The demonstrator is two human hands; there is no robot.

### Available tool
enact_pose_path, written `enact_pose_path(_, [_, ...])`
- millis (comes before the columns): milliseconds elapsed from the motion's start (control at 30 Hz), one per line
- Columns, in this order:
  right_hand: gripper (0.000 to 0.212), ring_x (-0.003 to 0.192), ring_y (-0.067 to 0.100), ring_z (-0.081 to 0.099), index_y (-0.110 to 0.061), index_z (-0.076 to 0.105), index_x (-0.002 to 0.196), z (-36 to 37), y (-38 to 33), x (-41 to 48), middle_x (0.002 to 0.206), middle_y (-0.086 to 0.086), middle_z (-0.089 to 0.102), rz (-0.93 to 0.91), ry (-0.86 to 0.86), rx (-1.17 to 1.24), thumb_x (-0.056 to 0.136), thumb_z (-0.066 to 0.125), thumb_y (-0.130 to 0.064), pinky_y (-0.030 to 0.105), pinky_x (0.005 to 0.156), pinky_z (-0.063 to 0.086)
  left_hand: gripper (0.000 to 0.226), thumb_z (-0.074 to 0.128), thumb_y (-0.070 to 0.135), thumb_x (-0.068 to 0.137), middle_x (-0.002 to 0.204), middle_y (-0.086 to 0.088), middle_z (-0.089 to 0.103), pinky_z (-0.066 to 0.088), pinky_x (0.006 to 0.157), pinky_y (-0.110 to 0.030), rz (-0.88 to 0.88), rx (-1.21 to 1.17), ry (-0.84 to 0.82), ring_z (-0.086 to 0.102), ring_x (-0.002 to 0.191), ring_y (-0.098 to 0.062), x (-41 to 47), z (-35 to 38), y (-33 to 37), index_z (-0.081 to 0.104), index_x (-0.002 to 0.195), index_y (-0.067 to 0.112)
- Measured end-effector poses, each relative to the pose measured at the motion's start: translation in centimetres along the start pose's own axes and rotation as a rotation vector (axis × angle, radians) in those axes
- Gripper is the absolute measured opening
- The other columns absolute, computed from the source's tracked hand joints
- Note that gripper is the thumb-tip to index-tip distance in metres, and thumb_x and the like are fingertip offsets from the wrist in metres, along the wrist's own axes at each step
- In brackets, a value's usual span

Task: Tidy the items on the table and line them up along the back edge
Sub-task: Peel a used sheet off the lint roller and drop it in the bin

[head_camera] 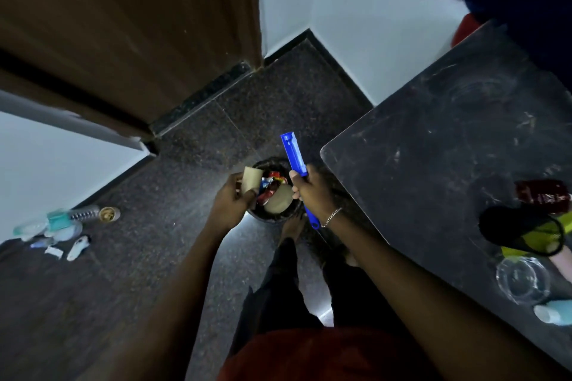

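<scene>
The person stands over a small round bin (272, 213) on the floor, just off the bench's (433, 148) front-left corner. The left hand (235, 198) pinches a cardboard tube (251, 179) above the bin's rim, its grip closed on the tube, probably so it drops in with the wrappers and the tape roll (278, 202) already there. The right hand (312, 192) has its grip wrapped around a blue handled tool (295, 161), held upright and clear of the bin, which suggests it is being kept. On the bench, near its right edge, a dark red packet (543, 195), a black-and-yellow item (526, 233), a clear glass (523, 280) and a pale blue object (554, 312) lie bunched, not yet lined along the back edge.
</scene>
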State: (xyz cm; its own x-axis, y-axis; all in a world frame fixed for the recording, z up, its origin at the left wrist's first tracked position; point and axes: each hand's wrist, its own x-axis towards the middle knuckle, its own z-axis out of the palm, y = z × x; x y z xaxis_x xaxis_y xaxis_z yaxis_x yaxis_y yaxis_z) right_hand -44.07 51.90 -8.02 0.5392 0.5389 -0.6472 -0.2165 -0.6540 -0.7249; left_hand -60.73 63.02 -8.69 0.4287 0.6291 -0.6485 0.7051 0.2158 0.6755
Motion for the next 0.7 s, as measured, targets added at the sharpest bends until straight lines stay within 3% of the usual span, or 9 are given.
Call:
enact_pose_path(67, [0.019, 0.058, 0.021, 0.058, -0.023, 0.047, 0.083, 1.0, 1.8, 1.7, 0.069, 0.002, 0.058, 0.039, 0.03, -0.027, 0.097, 0.058, -0.026, 0.038, 0.069, 0.05, 0.044, 0.068, 0.01, 0.095, 0.119, -0.021, 0.067, 0.056, 0.094, -0.059, -0.047, 0.012, 0.002, 0.067, 0.107, -0.041, 1.9, 1.0, -1.8, 0.052, 0.136, 0.005])
enact_pose_path(167, [0.014, 0.082, 0.036, 0.068, -0.017, 0.051, 0.096, 2.5, 4.9, 4.7, 0.087, 0.014, 0.065, 0.086, 0.064, -0.103, 0.096, 0.059, -0.029, 0.046, 0.081, 0.054, 0.045, 0.071, 0.011, 0.093, 0.121, -0.02, 0.068, 0.055, 0.095, -0.054, -0.065, 0.057, 0.0, 0.066, 0.108, -0.039, 5.1, 2.7, -4.3, 0.054, 0.134, 0.004])
enact_pose_path(267, [0.025, 0.095, 0.044, 0.068, -0.011, 0.053, 0.106, 3.1, 7.6, 6.9, 0.103, 0.025, 0.069, 0.138, 0.069, -0.163, 0.095, 0.058, -0.033, 0.054, 0.083, 0.054, 0.05, 0.074, 0.013, 0.09, 0.126, -0.018, 0.067, 0.054, 0.095, -0.044, -0.073, 0.117, -0.018, 0.065, 0.113, -0.037, 7.9, 4.3, -6.0, 0.054, 0.135, 0.004])
enact_pose_path(467, [0.027, 0.08, 0.036, 0.066, -0.012, 0.053, 0.107, 3.0, 8.8, 8.1, 0.087, 0.012, 0.064, 0.136, 0.048, -0.234, 0.093, 0.06, -0.035, 0.053, 0.082, 0.055, 0.084, 0.076, 0.024, 0.09, 0.154, -0.02, 0.041, 0.041, 0.111, -0.042, -0.033, 0.277, -0.103, 0.047, 0.14, -0.037, 10.4, 5.1, -6.5, 0.029, 0.159, 0.01])
enact_pose_path(700, [0.012, 0.077, 0.027, 0.063, -0.021, 0.052, 0.097, 1.6, 4.4, 4.0, 0.083, 0.006, 0.063, 0.07, 0.03, -0.161, 0.095, 0.061, -0.029, 0.054, 0.083, 0.056, 0.079, 0.067, 0.045, 0.095, 0.157, -0.015, 0.038, 0.044, 0.109, -0.043, 0.111, 0.44, -0.094, 0.047, 0.14, -0.035, 6.4, 1.4, -3.3, 0.032, 0.158, 0.011])
